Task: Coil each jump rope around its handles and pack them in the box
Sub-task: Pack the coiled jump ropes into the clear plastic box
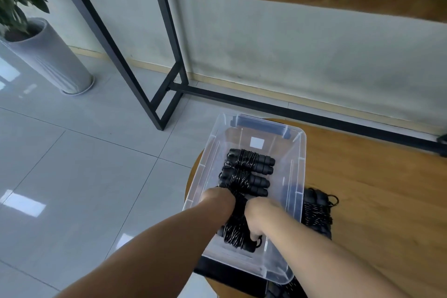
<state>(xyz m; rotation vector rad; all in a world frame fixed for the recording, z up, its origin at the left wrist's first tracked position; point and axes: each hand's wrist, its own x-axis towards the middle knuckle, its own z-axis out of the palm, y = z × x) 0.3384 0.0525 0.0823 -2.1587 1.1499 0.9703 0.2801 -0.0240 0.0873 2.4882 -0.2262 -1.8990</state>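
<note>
Both hands are down inside the clear plastic storage box (296,167), which sits on a round wooden stool (362,189). The left hand (221,201) and right hand (257,215) both grip a black jump rope bundle (235,227), its long axis running near-to-far along the box. Beyond it, 2 coiled black jump ropes (246,172) already lie crosswise on the box floor, handles pointing left-right. More black ropes (316,213) are heaped on the stool just right of the box. A white planter (48,55) stands far left.
</note>
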